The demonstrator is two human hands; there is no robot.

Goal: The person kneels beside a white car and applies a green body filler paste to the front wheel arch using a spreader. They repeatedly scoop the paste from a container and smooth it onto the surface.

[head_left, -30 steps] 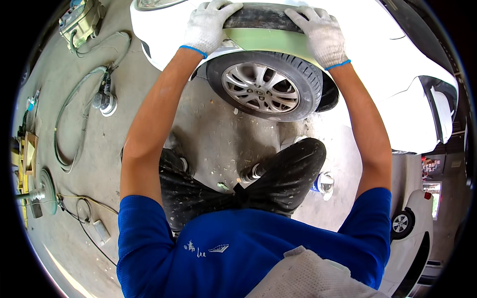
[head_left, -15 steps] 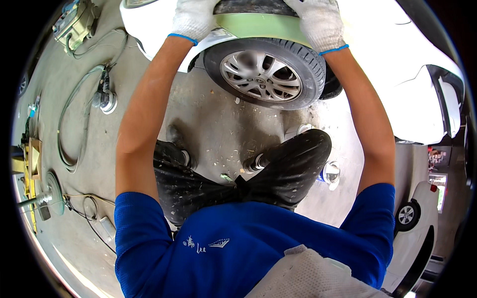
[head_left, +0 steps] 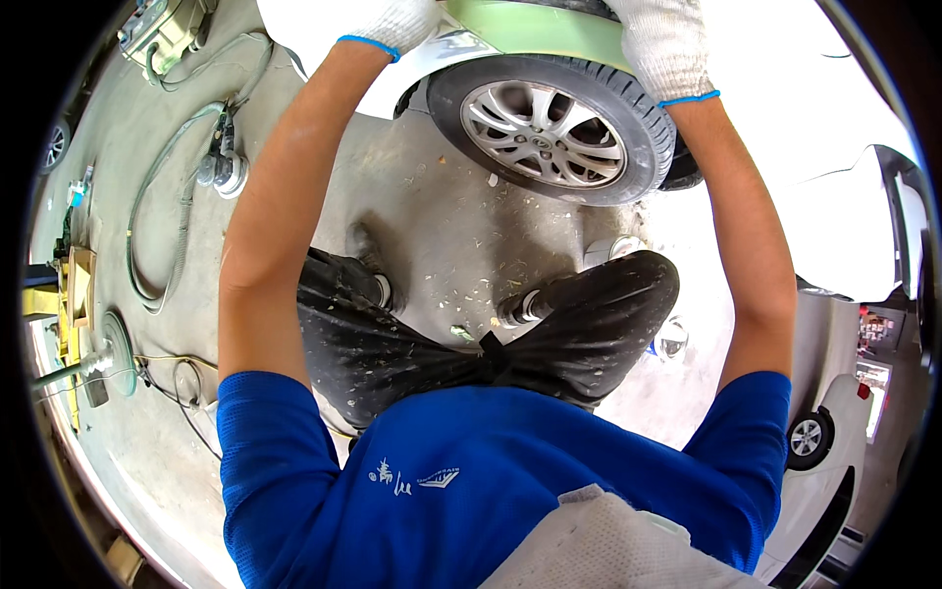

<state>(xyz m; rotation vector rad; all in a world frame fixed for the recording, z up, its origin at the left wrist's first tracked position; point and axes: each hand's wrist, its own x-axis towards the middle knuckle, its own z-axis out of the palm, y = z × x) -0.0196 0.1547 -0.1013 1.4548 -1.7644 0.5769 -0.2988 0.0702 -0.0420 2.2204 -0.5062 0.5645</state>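
Note:
My left hand [head_left: 400,22], in a white knit glove with a blue cuff edge, reaches to the top of the picture beside the front of a white car's fender. My right hand [head_left: 667,47], gloved the same way, lies over the fender to the right of its pale green patch [head_left: 535,27], above the wheel arch. Between the hands, a dark strip [head_left: 579,5] shows at the upper edge; its kind is unclear. The fingers of both hands are cut off or hidden, so their grip does not show. Below the patch stands the front wheel [head_left: 549,137], turned outward.
A sander [head_left: 226,165] with its hose lies on the floor at left, near a greenish machine [head_left: 162,39]. A stand with a round base [head_left: 118,353] is farther left. By my right knee are a can [head_left: 610,249] and a shiny container [head_left: 671,340]. Another white car [head_left: 829,432] stands at right.
The view has shifted, so the car sits higher and farther right. Much less of the dark strip between my hands shows now. Both hands stay at the fender.

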